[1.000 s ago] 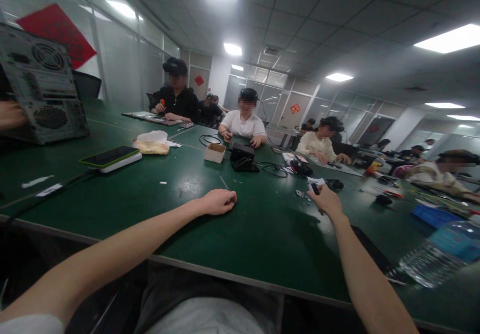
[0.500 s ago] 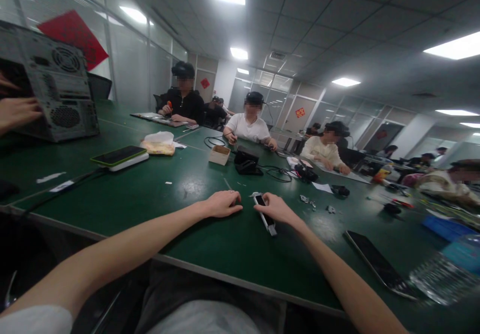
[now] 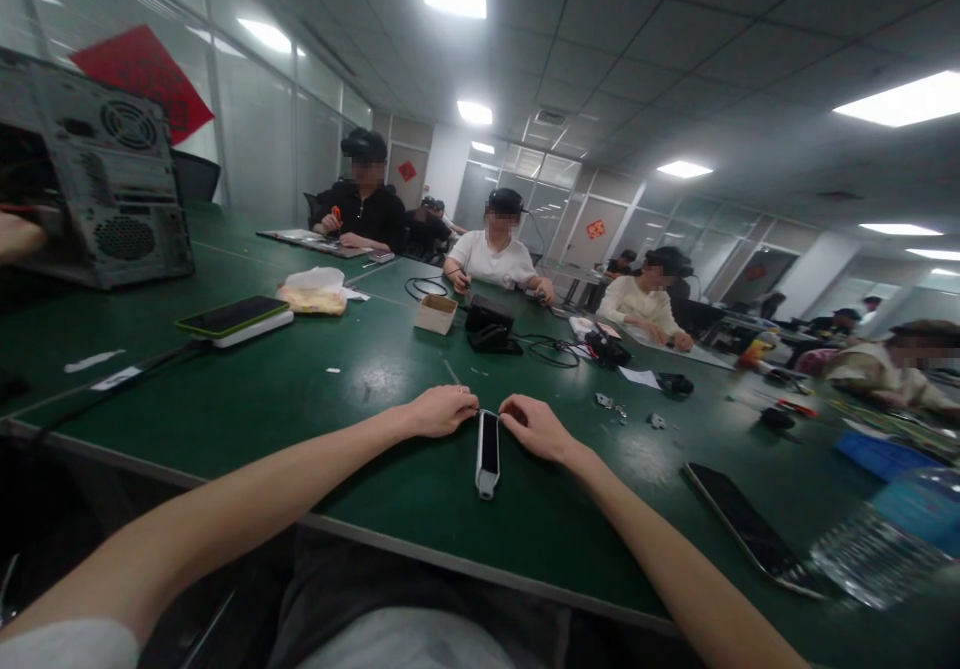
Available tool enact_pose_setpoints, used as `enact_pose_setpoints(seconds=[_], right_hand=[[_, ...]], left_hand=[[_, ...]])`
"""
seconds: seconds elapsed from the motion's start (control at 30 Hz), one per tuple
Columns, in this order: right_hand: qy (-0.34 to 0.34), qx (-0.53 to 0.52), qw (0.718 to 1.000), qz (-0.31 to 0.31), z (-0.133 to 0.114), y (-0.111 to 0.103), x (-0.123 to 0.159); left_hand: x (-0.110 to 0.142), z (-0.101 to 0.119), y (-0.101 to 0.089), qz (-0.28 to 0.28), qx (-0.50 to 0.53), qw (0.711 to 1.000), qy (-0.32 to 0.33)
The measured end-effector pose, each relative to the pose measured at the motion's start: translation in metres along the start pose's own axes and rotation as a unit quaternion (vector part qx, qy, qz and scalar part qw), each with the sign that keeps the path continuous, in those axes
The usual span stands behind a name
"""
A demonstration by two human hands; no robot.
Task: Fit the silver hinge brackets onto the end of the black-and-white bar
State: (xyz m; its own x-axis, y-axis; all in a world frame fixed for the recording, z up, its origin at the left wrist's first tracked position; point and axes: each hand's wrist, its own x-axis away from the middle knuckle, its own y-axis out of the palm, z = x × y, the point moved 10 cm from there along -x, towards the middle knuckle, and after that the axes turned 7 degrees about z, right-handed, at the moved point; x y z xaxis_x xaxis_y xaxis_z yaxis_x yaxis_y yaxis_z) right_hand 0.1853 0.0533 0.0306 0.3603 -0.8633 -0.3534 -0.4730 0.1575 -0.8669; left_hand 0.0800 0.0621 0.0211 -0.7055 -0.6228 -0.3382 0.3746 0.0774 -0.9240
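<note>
The black-and-white device (image 3: 488,449) is now lying straighter, the left hand (image 3: 442,412) and right hand (image 3: 538,427) flanking its far end; whether either grip is grasping, I cannot tell.

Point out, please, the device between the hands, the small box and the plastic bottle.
Device (image 3: 489,441): head view, on its dark face.
Small box (image 3: 433,319): head view, on its near wall.
Plastic bottle (image 3: 870,552): head view, on its clear side.

The tabletop (image 3: 262,389) looks smooth and slightly glossy. The device (image 3: 488,447) has a smooth, plastic-looking shell. The bottle (image 3: 866,554) is clear, ribbed plastic; the phone (image 3: 750,527) looks glossy, the computer case (image 3: 124,184) dull, perforated metal, the box (image 3: 434,319) matt card.
</note>
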Motion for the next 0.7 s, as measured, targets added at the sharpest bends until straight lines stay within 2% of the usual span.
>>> enact_pose_setpoints(seconds=[0.1,0.23,0.43,0.5,0.57,0.63,0.7], right_hand=[[-0.052,-0.003,0.998,-0.024,-0.010,0.005,0.002],[-0.080,-0.002,0.996,-0.034,-0.014,0.008,0.004],[-0.093,-0.016,0.995,-0.028,-0.001,0.009,0.000],[-0.083,-0.015,0.996,-0.009,0.019,0.002,-0.005],[-0.046,0.024,0.998,0.040,0.053,-0.014,-0.008],[0.031,0.099,0.990,0.090,0.103,-0.035,-0.006],[0.152,0.167,0.967,0.121,0.163,-0.055,0.008]], left_hand=[[0.000,0.000,0.000,0.003,-0.003,1.000,0.001],[0.001,0.001,-0.003,0.015,-0.009,1.000,0.003],[0.001,0.004,-0.005,0.003,-0.023,1.000,-0.004],[0.001,0.005,-0.006,-0.001,-0.023,1.000,-0.004],[0.001,0.006,-0.007,-0.002,-0.016,1.000,-0.001],[0.001,0.005,-0.006,-0.004,-0.008,1.000,-0.001],[0.001,0.004,-0.005,-0.006,-0.004,1.000,-0.003]])
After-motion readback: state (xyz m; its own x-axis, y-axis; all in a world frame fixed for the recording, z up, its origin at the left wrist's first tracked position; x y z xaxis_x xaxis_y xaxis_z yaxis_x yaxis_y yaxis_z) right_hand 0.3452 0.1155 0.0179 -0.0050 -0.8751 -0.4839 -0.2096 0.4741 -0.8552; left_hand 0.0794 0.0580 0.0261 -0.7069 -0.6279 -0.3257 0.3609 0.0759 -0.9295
